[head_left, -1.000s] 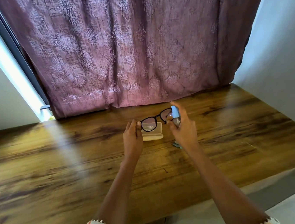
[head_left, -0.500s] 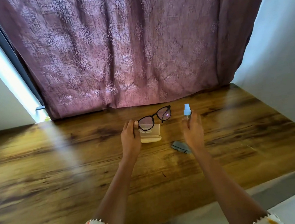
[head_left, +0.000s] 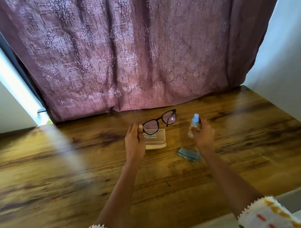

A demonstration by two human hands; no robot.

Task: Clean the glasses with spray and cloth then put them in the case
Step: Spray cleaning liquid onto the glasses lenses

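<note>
While left hand (head_left: 134, 140) pinches glasses (head_left: 159, 120), frame lying left-right, right hand (head_left: 204, 133) grips bottle (head_left: 194, 125), cap up.

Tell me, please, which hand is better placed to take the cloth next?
Right, probably. The cloth lies on the table close by the right hand, while the left hand grips the glasses. The right hand must first put down the bottle it holds.

The glasses (head_left: 159, 119) are black, case (head_left: 155, 141) cream, cloth (head_left: 188, 154) grey, bottle (head_left: 193, 126) blue-capped, curtain (head_left: 138, 49) mauve damask-patterned.
</note>
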